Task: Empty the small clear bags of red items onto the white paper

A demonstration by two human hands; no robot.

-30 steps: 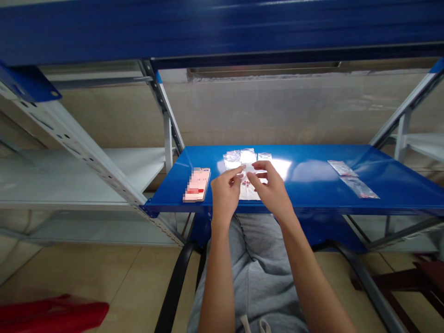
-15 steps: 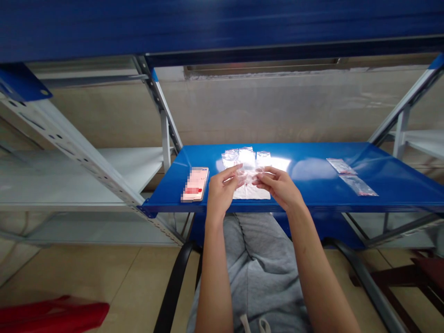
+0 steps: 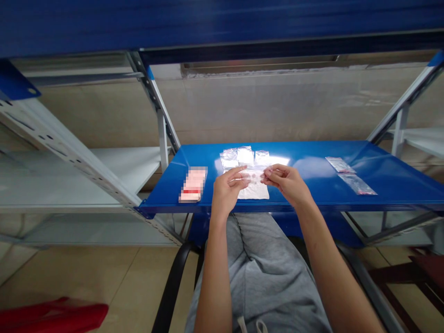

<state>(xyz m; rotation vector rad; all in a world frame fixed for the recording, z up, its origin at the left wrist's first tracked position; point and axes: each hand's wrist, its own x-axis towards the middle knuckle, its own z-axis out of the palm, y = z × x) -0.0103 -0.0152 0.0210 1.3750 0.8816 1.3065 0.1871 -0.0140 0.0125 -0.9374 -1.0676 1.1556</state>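
Note:
Over the near edge of the blue shelf, a small clear plastic bag (image 3: 255, 175) stretches between my two hands. My left hand (image 3: 226, 190) pinches its left side with thumb and fingers. On the other side, my right hand (image 3: 288, 183) is closed on the right edge, fingertips pressed together. Glare and the see-through plastic hide what the bag may contain. Beneath lies a whitish square (image 3: 256, 192), perhaps cloth or a larger bag. Just beyond, several small clear zip bags (image 3: 244, 154) lie in the bright reflection.
A phone (image 3: 193, 185) with a blurred-out screen lies left of my hands on the blue shelf (image 3: 305, 185). Toward the right are two flat clear packets (image 3: 356, 184) with reddish bits. A metal upright (image 3: 69, 138) stands at left, and an upper blue shelf (image 3: 222, 27) hangs overhead.
Both hands have shifted slightly to the right. My right hand has moved farther from the left, so the gap between them is wider and the plastic looks more spread out.

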